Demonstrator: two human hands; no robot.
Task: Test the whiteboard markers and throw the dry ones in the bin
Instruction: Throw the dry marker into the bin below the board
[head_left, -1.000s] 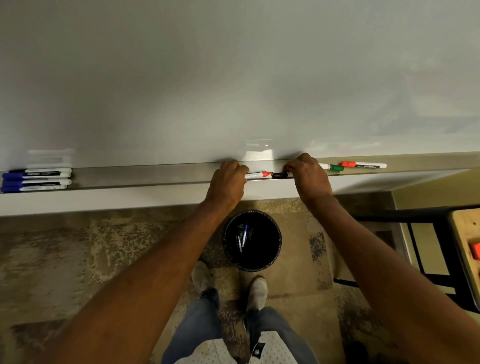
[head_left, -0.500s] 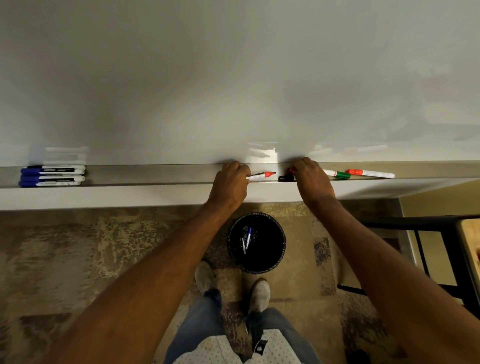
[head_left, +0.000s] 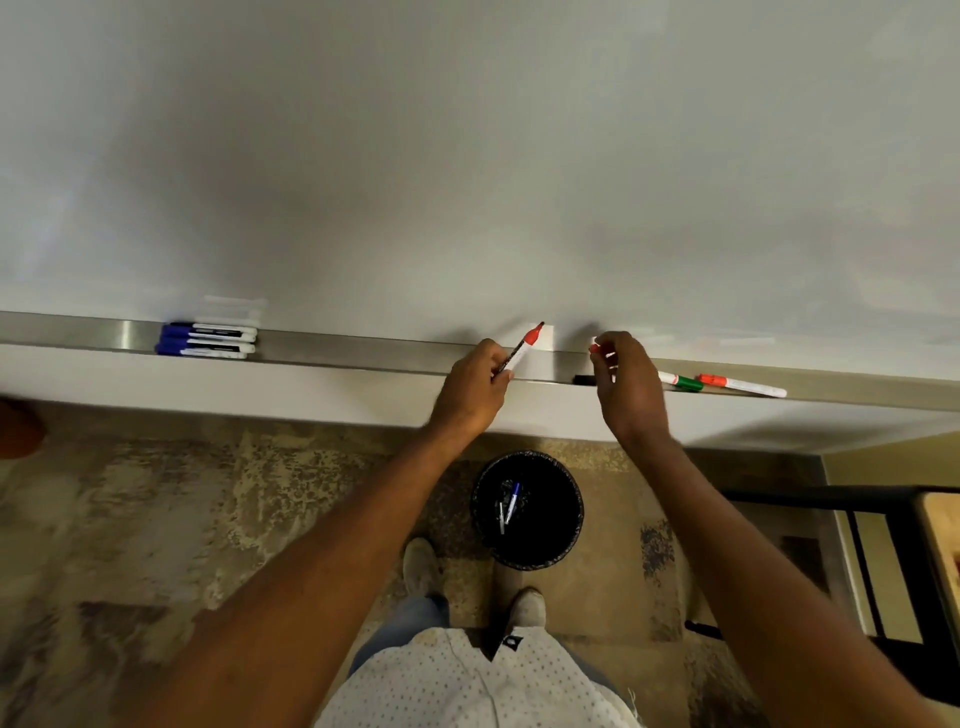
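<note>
Fingers of right hand hiding most of red cap, black marker half hidden

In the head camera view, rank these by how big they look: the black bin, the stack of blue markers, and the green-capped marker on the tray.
1. Black bin
2. Stack of blue markers
3. Green-capped marker, partly hidden behind the right hand

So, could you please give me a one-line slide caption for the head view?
Left hand raises an uncapped red marker toward the whiteboard; right hand holds its cap.
</note>
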